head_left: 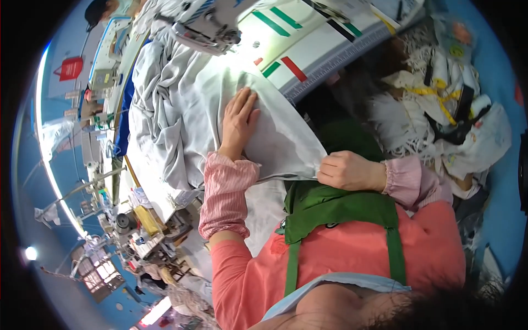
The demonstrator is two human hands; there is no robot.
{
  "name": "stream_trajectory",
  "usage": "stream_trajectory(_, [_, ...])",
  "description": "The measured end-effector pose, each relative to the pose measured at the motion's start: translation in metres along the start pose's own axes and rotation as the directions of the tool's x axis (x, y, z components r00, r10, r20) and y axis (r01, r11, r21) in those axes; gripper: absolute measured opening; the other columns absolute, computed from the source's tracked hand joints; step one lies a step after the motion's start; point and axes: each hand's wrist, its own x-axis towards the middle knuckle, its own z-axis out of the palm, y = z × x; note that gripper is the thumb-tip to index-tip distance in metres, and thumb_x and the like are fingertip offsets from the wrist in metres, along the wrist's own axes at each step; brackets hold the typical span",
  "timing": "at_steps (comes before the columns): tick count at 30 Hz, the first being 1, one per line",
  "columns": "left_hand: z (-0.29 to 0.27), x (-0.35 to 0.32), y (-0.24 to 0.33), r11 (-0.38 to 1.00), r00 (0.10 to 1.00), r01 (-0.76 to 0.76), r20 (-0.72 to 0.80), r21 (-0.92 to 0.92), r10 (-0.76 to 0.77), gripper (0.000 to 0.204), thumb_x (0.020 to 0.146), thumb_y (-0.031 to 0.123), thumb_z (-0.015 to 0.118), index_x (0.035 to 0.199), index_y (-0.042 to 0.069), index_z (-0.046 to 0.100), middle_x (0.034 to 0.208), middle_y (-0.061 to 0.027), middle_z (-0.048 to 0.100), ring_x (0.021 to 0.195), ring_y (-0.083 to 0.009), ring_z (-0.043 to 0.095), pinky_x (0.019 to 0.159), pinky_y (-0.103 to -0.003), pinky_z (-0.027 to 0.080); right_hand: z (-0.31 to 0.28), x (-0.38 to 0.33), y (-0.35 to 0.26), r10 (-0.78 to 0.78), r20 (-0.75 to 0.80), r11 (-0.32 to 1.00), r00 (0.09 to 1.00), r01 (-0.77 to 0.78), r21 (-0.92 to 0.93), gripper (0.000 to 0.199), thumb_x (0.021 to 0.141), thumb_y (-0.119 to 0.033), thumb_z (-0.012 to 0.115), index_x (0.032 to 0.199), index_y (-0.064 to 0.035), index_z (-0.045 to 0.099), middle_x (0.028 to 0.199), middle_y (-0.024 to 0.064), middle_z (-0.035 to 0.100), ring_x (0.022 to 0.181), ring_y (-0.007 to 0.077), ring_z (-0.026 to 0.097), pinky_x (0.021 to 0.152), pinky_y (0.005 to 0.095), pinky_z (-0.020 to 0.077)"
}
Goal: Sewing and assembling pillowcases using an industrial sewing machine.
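Observation:
A large piece of light grey fabric [280, 129] spreads from under the sewing machine [208, 30] down toward my lap. My left hand [239, 122] lies flat on it, fingers stretched toward the machine's lit needle area. Closed on the cloth's near right corner is my right hand [352, 171], which holds the edge fairly taut in front of my green apron [346, 212]. The needle and presser foot are lost in the glare. More of the same fabric lies bunched in folds to the left of my left hand.
Coloured tape strips [293, 69] and a ruler strip [335, 58] mark the machine table. At the right sits a heap of scraps, thread cones [440, 69] and a yellow measuring tape [440, 99]. Other machines [113, 41] stand at the left, where a person is partly visible at the top.

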Motion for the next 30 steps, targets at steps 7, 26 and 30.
stream_trajectory(7, [0.000,0.016,-0.017,0.998,1.000,-0.010,-0.025,-0.061,0.009,0.039,0.082,0.013,0.068,0.120,0.005,0.062,0.129,-0.0151,0.056,0.124,-0.0330,0.051,0.102,-0.042,0.041,0.020,0.006,0.025,0.112,0.071,0.993,0.991,-0.115,0.037,0.007,0.076,-0.013,0.057,0.075,-0.0073,0.053,0.071,0.0024,0.050,0.070,0.0167,0.055,0.061,0.0292,0.0484])
stream_trajectory(26, [0.001,0.070,-0.113,0.997,0.999,0.043,-0.029,-0.063,-0.045,0.034,0.090,0.019,0.060,0.121,0.005,0.060,0.133,-0.0181,0.052,0.127,-0.0341,0.046,0.107,-0.040,0.036,0.012,0.069,0.089,0.152,-0.055,0.985,0.987,-0.155,-0.075,0.012,0.074,-0.011,0.060,0.084,-0.0035,0.059,0.082,0.0055,0.058,0.082,0.0201,0.060,0.072,0.0312,0.0506])
stream_trajectory(30, [0.002,0.075,-0.127,0.996,0.998,0.060,-0.019,-0.062,-0.061,0.034,0.090,0.021,0.060,0.121,0.007,0.060,0.133,-0.0178,0.052,0.126,-0.0339,0.047,0.107,-0.039,0.036,0.013,0.076,0.095,0.150,-0.119,0.978,0.981,-0.165,-0.126,0.012,0.076,-0.014,0.059,0.084,-0.0052,0.058,0.082,0.0043,0.058,0.085,0.0197,0.060,0.074,0.0308,0.0506])
